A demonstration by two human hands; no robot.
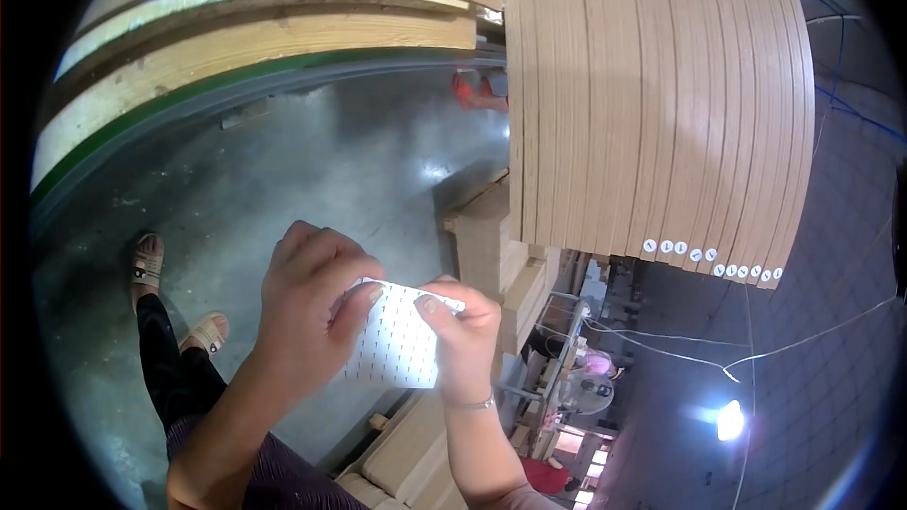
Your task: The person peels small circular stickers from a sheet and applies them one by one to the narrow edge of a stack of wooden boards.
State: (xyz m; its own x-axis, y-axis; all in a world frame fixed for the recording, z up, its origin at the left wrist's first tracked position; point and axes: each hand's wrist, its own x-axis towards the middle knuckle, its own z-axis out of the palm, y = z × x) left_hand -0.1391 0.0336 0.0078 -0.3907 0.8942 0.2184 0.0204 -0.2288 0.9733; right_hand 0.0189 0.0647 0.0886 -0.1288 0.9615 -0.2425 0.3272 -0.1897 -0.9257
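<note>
Both hands hold a small white sheet covered in rows of little round stickers, low in the middle of the head view. My left hand pinches its top left corner between thumb and fingers. My right hand grips its right edge, thumb on the front; a thin bracelet circles that wrist. To the right stands a stack of light wooden panels on edge, and several small white round stickers sit on their lower edges.
Grey concrete floor lies below. My sandalled feet show at the left. A large wooden board with a green rim curves across the top left. Stacked wooden pieces lie under the panels. A bright lamp glows at the lower right.
</note>
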